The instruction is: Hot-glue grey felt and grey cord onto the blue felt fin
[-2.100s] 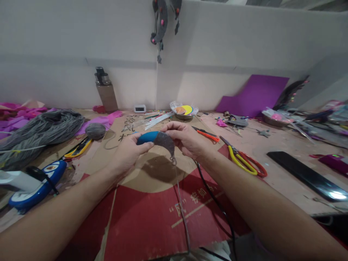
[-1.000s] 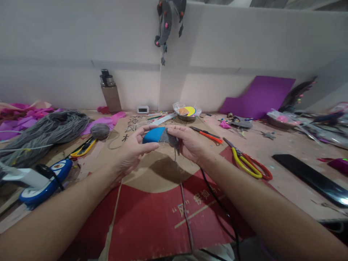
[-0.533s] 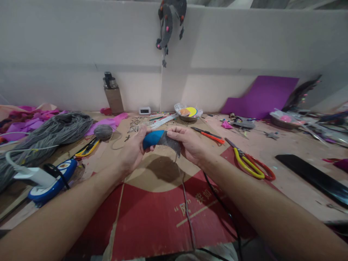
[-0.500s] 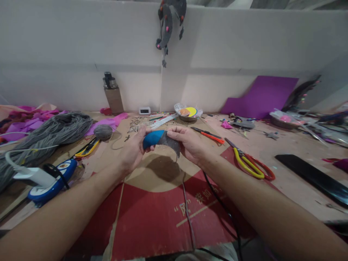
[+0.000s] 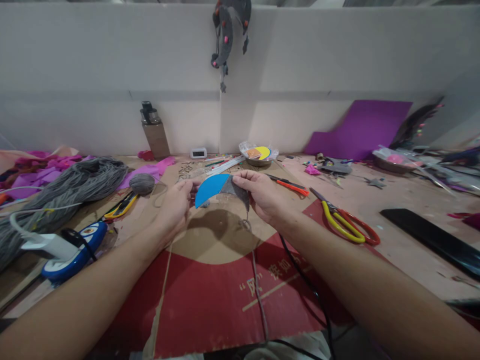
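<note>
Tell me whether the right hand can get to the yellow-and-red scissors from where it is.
Probably yes. The scissors lie in the open on the table just right of the right hand, nothing between them. But that hand's grip is on the blue-and-grey crescent piece, so it isn't free.

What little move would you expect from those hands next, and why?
Probably another turn of grey yarn round the blue crescent. The left hand pinches its bare blue end, the right hand grips the wrapped end, and a loose strand hangs below.

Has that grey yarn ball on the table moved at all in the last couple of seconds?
No. The yarn ball lies beside the yellow cutter as before; only the camera shifted.
</note>
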Demonstrator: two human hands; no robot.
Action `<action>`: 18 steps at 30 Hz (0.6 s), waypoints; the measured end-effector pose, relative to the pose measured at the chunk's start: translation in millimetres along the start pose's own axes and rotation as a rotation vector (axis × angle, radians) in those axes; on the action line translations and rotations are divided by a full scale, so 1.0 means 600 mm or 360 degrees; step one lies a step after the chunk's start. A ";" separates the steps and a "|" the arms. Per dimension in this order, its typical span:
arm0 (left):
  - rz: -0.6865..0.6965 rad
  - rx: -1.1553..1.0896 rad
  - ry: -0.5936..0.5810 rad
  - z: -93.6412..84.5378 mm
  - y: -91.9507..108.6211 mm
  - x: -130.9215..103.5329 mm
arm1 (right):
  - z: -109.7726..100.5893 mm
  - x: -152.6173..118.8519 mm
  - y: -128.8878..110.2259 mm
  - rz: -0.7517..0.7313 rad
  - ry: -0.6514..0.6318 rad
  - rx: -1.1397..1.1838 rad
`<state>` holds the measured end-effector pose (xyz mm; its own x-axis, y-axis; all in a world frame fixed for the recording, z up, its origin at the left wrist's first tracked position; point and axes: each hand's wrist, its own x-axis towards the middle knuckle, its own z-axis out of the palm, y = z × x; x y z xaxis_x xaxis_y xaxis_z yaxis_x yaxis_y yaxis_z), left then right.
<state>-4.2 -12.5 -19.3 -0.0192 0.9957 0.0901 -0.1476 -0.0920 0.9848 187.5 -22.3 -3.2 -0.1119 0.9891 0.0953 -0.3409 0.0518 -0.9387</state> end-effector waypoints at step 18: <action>0.0107 0.0153 -0.0135 -0.016 0.006 0.018 | 0.000 0.005 0.003 -0.0017 0.0057 -0.0046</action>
<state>-14.3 -2.3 -16.4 0.0582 0.9846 0.1648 -0.0534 -0.1617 0.9854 186.3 -19.0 -4.8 -0.0745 0.9928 0.0939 -0.3145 0.0659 -0.9470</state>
